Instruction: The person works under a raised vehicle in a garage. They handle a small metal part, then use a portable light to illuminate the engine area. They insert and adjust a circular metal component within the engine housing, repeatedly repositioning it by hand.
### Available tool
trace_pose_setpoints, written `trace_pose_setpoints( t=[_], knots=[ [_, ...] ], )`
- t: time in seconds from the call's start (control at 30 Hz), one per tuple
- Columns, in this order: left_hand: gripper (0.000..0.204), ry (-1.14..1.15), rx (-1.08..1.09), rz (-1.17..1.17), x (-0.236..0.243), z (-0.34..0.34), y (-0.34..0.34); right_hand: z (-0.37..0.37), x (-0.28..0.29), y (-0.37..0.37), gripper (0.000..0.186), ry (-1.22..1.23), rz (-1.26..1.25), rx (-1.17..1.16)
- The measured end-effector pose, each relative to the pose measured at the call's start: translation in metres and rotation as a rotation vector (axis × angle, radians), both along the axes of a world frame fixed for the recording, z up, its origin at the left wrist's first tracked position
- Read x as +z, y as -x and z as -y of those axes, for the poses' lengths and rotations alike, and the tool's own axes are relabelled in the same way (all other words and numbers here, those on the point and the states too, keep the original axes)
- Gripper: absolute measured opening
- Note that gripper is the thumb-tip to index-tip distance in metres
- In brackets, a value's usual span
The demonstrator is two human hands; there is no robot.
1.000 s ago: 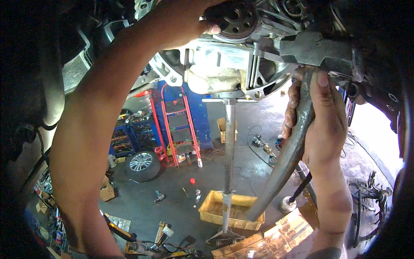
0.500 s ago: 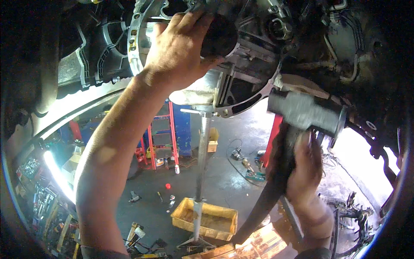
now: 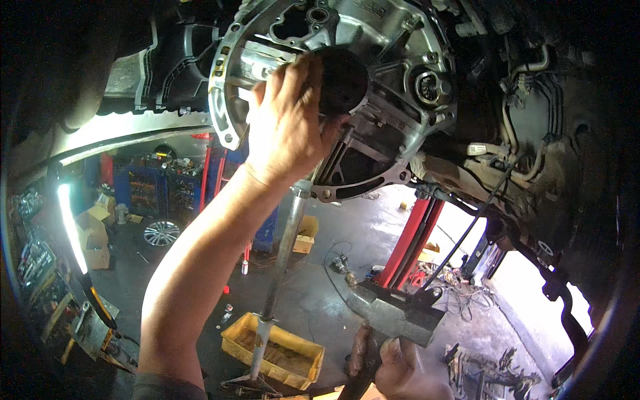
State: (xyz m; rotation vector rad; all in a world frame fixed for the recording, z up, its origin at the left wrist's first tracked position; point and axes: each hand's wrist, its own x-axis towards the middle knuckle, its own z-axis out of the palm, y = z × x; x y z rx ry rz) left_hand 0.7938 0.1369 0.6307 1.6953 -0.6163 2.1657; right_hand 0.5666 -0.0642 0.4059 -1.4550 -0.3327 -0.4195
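Observation:
Above me is a round metal bell housing [image 3: 223, 113] with a bolt-holed rim, on the underside of a vehicle. My left hand [image 3: 287, 127] reaches up to its middle and grips a dark round disc-shaped piece [image 3: 345, 81]. The fingers curl over its left edge and the thumb lies beneath it. The disc's left part is hidden by the fingers. Low at the right, my right hand [image 3: 397, 372] is closed round the handle of a hammer [image 3: 403, 313]. The heavy grey head is well below the housing, apart from it.
A metal support pole [image 3: 287, 240] rises under the housing, its foot by a yellow bin [image 3: 287, 375]. A red lift post [image 3: 415, 243] stands at right. Pipes [image 3: 533, 70] hang overhead. A lit lamp bar [image 3: 72, 227] is at left, near a wheel [image 3: 162, 232].
My right hand has lowered the hammer, down and slightly left, away from the housing. My left hand stays on the dark disc. The view has tilted upward, showing more of the housing.

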Motion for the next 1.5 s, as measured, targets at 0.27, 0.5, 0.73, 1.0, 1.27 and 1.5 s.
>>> trace_pose_setpoints(
  t=[0.27,0.5,0.73,1.0,1.27,1.5],
  knots=[
    [0.065,-0.073,-0.273,0.046,-0.036,0.047,0.016,0.014,0.063,-0.007,0.065,0.067,0.147,0.006],
    [0.086,-0.160,-0.138,-0.026,-0.026,0.054,0.008,-0.007,0.192,-0.025,0.048,0.375,0.414,-0.083],
    [0.078,-0.078,-0.098,0.032,-0.006,0.066,0.010,-0.053,0.275,-0.067,0.046,0.684,0.624,-0.345],
    [0.083,-0.219,-0.224,-0.079,-0.010,0.069,0.006,-0.091,0.311,-0.119,0.055,0.964,0.852,-0.524],
    [0.099,-0.174,-0.107,-0.064,-0.014,0.069,-0.003,-0.092,0.331,-0.148,0.086,0.906,0.567,-0.650],
    [0.094,-0.100,-0.175,-0.025,-0.018,0.068,-0.003,-0.120,0.300,-0.123,0.069,0.807,0.726,-0.783]
  ],
)
